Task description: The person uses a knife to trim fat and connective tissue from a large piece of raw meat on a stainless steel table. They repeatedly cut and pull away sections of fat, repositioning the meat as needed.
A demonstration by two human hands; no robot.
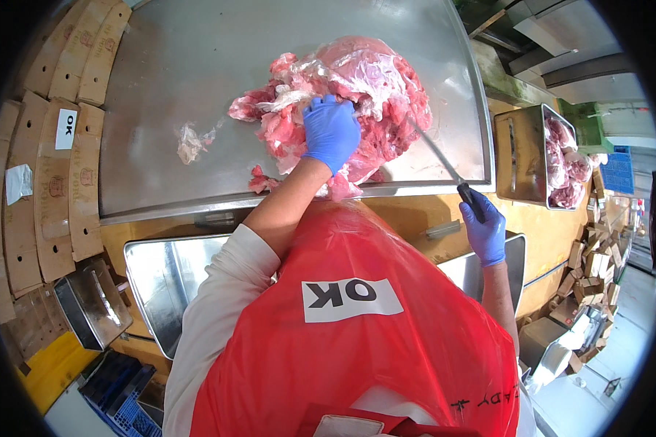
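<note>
The left hand [332, 135], in a blue glove, is curled closed on the large irregular mound of raw pink meat with whitish membrane [361, 69], while the right hand [486, 231], gloved alike, is wrapped around the dark handle of a long, thin steel knife [439, 155], its tip at the mound's right side. The meat lies near the front edge of the grey metal counter [175, 65], with a small pale crumpled scrap [191, 143] apart on its left.
</note>
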